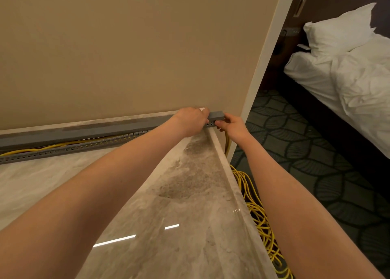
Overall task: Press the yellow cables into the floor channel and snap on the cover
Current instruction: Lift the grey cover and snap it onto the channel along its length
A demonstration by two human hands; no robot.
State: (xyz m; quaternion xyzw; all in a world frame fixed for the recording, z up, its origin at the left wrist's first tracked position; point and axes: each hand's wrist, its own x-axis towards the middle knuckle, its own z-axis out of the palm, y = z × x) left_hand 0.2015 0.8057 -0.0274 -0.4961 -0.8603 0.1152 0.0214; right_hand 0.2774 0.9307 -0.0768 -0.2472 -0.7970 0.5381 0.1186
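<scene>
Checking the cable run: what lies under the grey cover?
Yellow cables show under the cover at the left, lying in the channel. Near the left hand the cover hides them.

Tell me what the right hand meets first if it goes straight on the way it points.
The gray channel: the fingers of the right hand hold its end now. Pushing on along it, the left hand seems next, though depth is unclear.

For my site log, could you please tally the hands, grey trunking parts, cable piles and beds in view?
Hands: 2, left hand and right hand
Grey parts: 2, channel and cover
Cable piles: 1, cable pile
Beds: 1, bed
Total: 6
</scene>
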